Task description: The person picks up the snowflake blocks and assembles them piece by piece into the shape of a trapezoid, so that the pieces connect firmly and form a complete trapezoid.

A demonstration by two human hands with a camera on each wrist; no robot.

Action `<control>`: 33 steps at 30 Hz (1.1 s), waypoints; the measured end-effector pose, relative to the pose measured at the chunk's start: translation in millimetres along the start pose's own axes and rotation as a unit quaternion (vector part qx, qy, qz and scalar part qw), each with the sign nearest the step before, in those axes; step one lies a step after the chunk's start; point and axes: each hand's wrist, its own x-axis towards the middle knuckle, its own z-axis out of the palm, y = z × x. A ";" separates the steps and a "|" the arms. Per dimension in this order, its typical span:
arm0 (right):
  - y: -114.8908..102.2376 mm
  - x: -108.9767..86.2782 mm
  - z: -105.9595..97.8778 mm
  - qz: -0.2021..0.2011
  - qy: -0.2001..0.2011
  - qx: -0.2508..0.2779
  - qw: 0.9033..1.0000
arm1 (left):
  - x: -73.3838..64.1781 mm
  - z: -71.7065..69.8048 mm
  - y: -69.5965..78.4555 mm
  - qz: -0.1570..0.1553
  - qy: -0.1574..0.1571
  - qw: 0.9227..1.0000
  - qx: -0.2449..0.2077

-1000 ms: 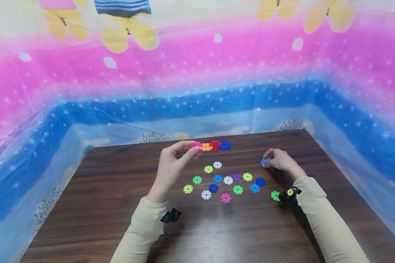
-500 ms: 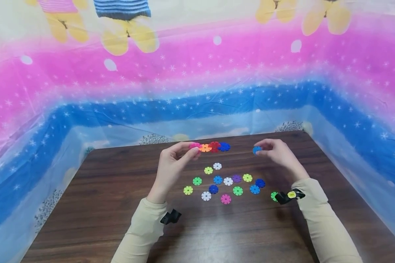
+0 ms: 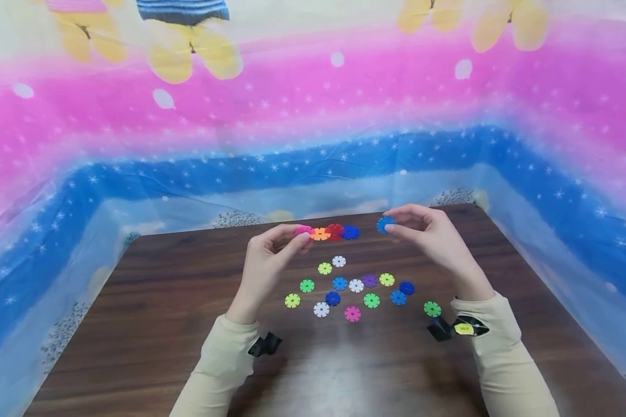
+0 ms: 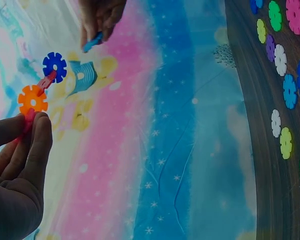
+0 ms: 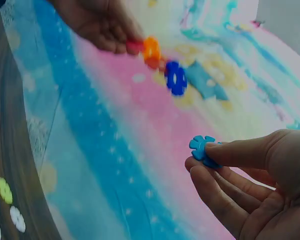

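- My left hand (image 3: 265, 255), left of centre in the head view, pinches the pink disc (image 3: 304, 230) between thumb and fingers; the chain runs right from it through an orange disc (image 3: 320, 234), a red disc (image 3: 335, 232) and a dark blue disc (image 3: 350, 232) at its free end.
- My right hand (image 3: 440, 240), right of centre, pinches a light blue disc (image 3: 385, 225) at the fingertips, near the dark blue one but apart from it.
- To join them well, I'd keep the chain steady from the pink end, set the light blue disc crosswise to the dark blue one, match slot to slot and push straight; a sideways shove might bend the row.
- Both wrists are raised, fingers turned inward, forearms rising from the lower corners.
- The right wrist view is soft, so I can't tell which slot faces the chain.
- Below, mid-frame, loose discs lie scattered on the worktop (image 3: 188, 289), a green disc (image 3: 432, 309) farthest right.
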 end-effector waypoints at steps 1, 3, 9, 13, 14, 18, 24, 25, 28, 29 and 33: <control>-3.4 -1.0 1.8 -0.004 -0.001 0.000 1.000 | 0.5 -0.9 0.2 0.001 0.000 1.000 0.000; -7.8 -2.8 5.4 -0.011 -0.005 0.000 1.000 | 1.1 -2.0 0.0 0.002 0.001 1.000 0.001; -14.3 -9.5 13.1 -0.022 -0.017 -0.001 1.000 | 0.4 -1.0 1.0 0.003 0.002 1.000 -0.001; -16.8 -10.5 17.9 -0.034 -0.023 0.002 0.999 | 0.9 -0.2 0.7 0.004 -0.002 1.000 -0.009; -17.4 -10.4 19.2 -0.038 -0.024 -0.001 0.999 | 0.8 -0.2 0.7 0.003 -0.002 1.000 -0.010; -19.4 -10.0 23.7 -0.046 -0.020 -0.011 0.999 | -0.4 -0.7 0.9 -0.001 -0.001 1.000 -0.006; -21.5 -10.2 25.5 -0.044 -0.008 -0.032 0.998 | -1.6 -1.0 0.5 -0.006 -0.007 1.000 0.001; -21.5 -10.1 25.6 -0.045 -0.007 -0.035 0.998 | -1.6 -0.8 0.5 -0.006 -0.008 1.000 0.002; -21.8 -9.5 26.2 -0.051 -0.010 -0.039 0.998 | -1.1 -0.4 0.2 -0.004 -0.011 1.000 0.002; -21.9 -9.2 26.5 -0.053 -0.011 -0.040 0.998 | -1.0 -0.3 0.0 -0.005 -0.012 1.000 0.002; -22.4 -8.9 27.2 -0.061 -0.017 -0.038 0.997 | -0.7 -0.4 0.1 -0.011 -0.016 1.000 0.001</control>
